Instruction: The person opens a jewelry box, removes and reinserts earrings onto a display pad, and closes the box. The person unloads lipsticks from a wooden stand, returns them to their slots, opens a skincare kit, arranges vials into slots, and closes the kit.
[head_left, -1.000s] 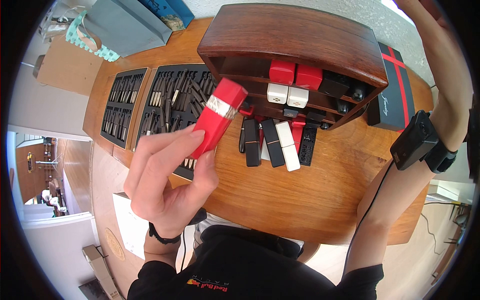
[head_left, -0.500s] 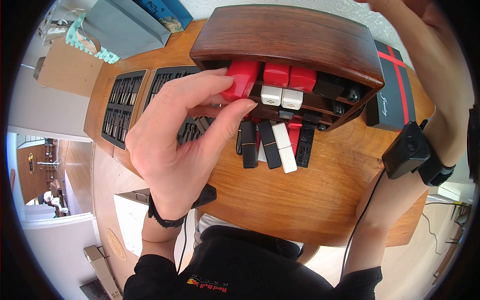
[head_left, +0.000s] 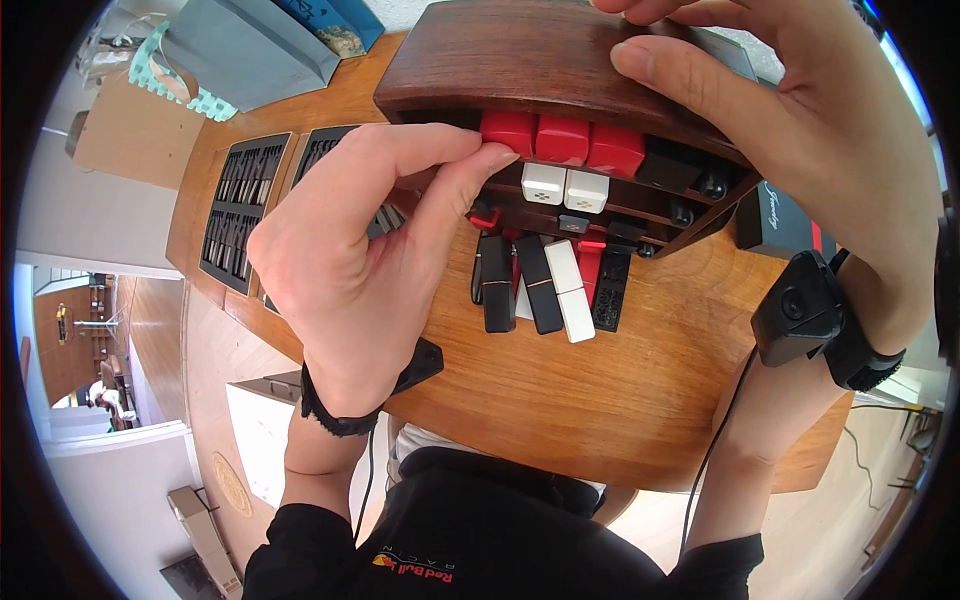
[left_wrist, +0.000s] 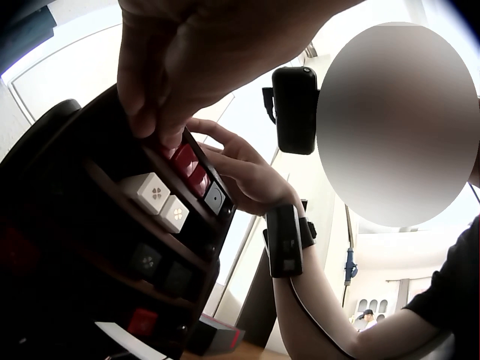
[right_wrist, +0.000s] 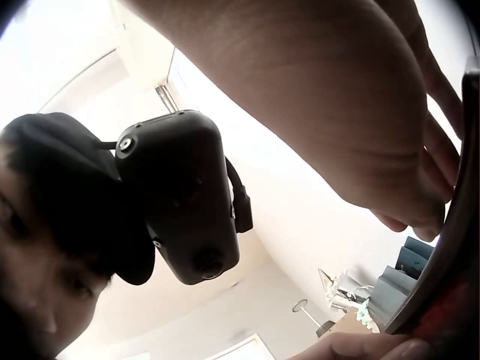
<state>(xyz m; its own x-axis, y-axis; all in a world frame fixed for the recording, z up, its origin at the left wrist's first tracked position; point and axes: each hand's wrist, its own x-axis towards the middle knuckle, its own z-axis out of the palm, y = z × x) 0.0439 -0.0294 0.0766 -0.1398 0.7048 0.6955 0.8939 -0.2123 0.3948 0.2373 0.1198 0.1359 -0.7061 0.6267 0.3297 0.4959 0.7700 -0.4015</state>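
My left hand (head_left: 345,235) is at the left end of the wooden rack's top shelf. Its thumb and forefinger pinch the end of a red lipstick tube (head_left: 507,132), which lies in the shelf with most of its length hidden. Two more red lipstick tubes (head_left: 588,143) sit right beside it. In the left wrist view the fingertips cover much of the held tube. Above the right part of the wooden rack (head_left: 490,50) is my right hand (head_left: 790,110), fingers loosely spread, thumb over its top. White lipstick tubes (left_wrist: 152,193) with a clover mark fill part of the shelf below.
Black and white tubes (head_left: 545,290) lie on the table (head_left: 660,370) before the rack. Foam trays (head_left: 243,215) of slim dark pieces stand to the left, behind the left hand. A black box with red ribbon (head_left: 780,228) is at the rack's right; paper bags (head_left: 250,50) stand at the back left.
My left hand has brought the red lipstick tube from over the table to the top shelf and into its left end. The right hand has come down over the rack's top.
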